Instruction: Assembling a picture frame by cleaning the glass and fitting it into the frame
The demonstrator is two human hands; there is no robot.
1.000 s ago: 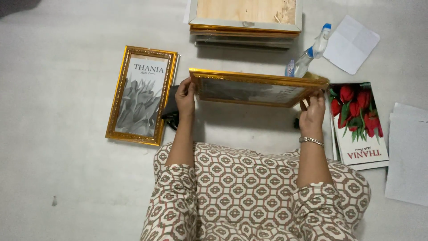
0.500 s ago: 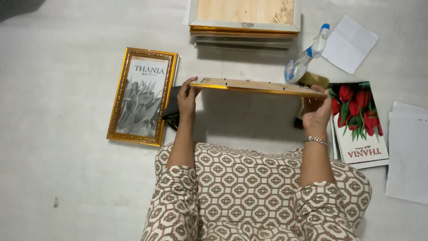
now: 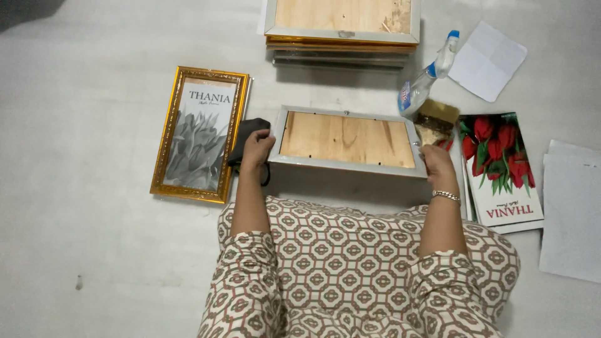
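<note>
Head view: hands point(image 3: 255, 149) grip face-down frame point(image 3: 346, 139).

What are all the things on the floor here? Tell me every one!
Picture frame face down: one, silver edge with wooden back, middle, held at both ends.
Gold frame: one, grey flower picture, on the left.
Stack of frames: one pile, wood on top, at the back.
Spray bottle: one, clear and blue, right of middle.
Red flower print: one, right.
White papers: a few, right side.
Black cloth: one, by the left hand.
Left hand: grips the frame's left end.
Right hand: grips its right end.
</note>
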